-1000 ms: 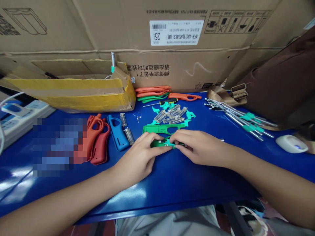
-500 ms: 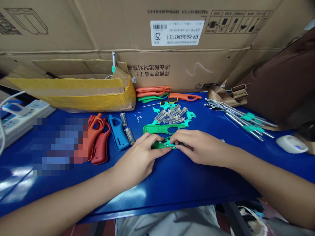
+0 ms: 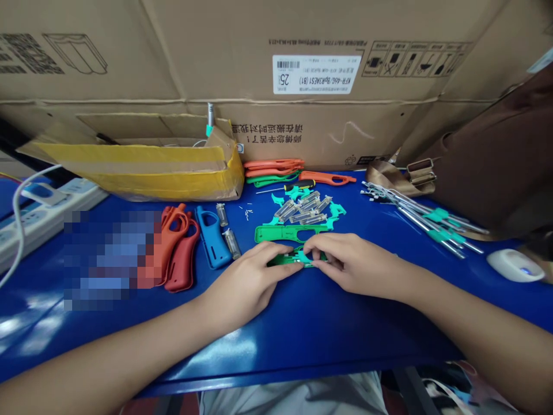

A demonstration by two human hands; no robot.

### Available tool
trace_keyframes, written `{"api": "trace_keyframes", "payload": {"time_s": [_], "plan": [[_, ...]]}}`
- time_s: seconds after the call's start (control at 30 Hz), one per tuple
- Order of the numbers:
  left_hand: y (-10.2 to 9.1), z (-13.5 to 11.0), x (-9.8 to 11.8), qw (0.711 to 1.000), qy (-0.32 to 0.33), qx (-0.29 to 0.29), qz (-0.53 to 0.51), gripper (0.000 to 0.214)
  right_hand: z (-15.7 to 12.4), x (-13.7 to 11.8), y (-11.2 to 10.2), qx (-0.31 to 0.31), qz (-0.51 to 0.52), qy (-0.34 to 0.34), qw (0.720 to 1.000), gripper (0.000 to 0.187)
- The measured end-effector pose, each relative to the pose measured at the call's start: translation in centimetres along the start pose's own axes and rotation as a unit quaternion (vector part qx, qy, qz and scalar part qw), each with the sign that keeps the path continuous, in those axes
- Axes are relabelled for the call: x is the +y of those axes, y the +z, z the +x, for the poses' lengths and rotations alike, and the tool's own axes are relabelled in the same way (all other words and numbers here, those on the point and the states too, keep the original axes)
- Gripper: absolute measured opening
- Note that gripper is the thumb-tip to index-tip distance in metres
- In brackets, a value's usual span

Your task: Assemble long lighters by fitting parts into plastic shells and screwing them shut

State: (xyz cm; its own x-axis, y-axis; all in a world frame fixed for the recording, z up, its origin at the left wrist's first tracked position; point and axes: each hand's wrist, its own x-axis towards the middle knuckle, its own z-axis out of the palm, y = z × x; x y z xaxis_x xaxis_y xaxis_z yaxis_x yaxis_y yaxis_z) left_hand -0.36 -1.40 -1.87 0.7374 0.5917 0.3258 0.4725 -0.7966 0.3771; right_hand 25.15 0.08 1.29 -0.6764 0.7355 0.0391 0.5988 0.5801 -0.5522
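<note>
Head view: the left hand [image 3: 253, 276] grips a green handle half [image 3: 280, 260], thumb along its near edge and fingers over its far edge. The hold appears meant to steady the handle half against the blue table [image 3: 302, 340], directly before the person's body. The right hand [image 3: 352, 266] is at the other end of it, thumb and fingertips drawn together on a teal piece [image 3: 304, 257] within the shell. A fingertip hold suits so small a part; whether it is fully seated cannot be told, the fingers hiding much of it.

Just beyond lies a second green half [image 3: 279, 233], hollow side showing, near the first, presumably kept close as its match. Behind that, clear tubes [image 3: 309, 208] are heaped with teal triggers [image 3: 337, 210] around them, probably for short reach. A screwdriver [image 3: 300, 185] rests behind the heap, before a stack of orange and green handles [image 3: 274, 167].

To the left, a blue handle [image 3: 213, 242] and a red handle [image 3: 181, 271] lie apart from the green work, which suggests sorting by colour. Metal rods [image 3: 427, 225] are bundled at the right, seemingly to keep their length clear of the right hand.
</note>
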Motion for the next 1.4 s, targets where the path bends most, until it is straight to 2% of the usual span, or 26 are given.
{"api": "trace_keyframes", "payload": {"time_s": [0.13,0.3,0.4,0.53,0.6,0.7,0.8,0.97,1.07,1.2,1.3,1.4], "plan": [[-0.4,0.1,-0.1,1.000,-0.002,0.023,0.011,0.034,-0.1,0.1,-0.2,-0.002,-0.006,0.019,1.000,0.021],[-2.5,1.6,-0.6,0.996,-0.018,0.021,0.081,0.026,-0.2,0.1,-0.1,-0.003,-0.013,0.019,1.000,0.023],[-4.3,2.2,-1.3,0.978,-0.104,0.001,0.179,0.019,-0.3,0.1,-0.1,-0.004,-0.018,0.022,1.000,0.025],[-6.2,2.0,-1.6,0.920,-0.267,-0.083,0.275,0.018,-0.3,0.2,-0.2,-0.013,-0.026,0.023,0.999,0.025],[-6.5,1.7,-1.3,0.900,-0.303,-0.101,0.295,0.021,-0.3,0.1,-0.2,-0.016,-0.034,0.016,0.999,0.024],[-6.3,1.4,-0.8,0.894,-0.316,-0.106,0.299,0.018,-0.4,0.0,-0.2,-0.017,-0.046,0.006,0.999,0.023],[-6.1,1.3,-0.6,0.899,-0.324,-0.110,0.274,0.014,-0.4,0.0,-0.2,-0.016,-0.046,0.006,0.999,0.022],[-6.0,1.1,-0.8,0.920,-0.316,-0.093,0.212,0.028,-0.2,0.2,0.0,0.008,0.018,0.030,0.999,0.021],[-5.7,0.9,-0.6,0.940,-0.284,-0.068,0.178,0.019,0.0,0.0,0.0,0.024,0.066,0.046,0.997,0.014],[-4.9,0.9,0.4,0.983,-0.182,0.024,0.008,0.013,0.2,-0.4,0.1,0.002,0.141,0.103,0.985,0.004],[-4.3,1.0,1.5,0.981,-0.154,0.037,-0.110,0.010,0.4,-0.5,0.3,-0.007,0.177,0.128,0.976,0.004],[-3.7,0.9,2.1,0.969,-0.169,0.032,-0.176,0.013,0.4,-0.2,0.5,0.012,0.143,0.101,0.984,0.003]]}}
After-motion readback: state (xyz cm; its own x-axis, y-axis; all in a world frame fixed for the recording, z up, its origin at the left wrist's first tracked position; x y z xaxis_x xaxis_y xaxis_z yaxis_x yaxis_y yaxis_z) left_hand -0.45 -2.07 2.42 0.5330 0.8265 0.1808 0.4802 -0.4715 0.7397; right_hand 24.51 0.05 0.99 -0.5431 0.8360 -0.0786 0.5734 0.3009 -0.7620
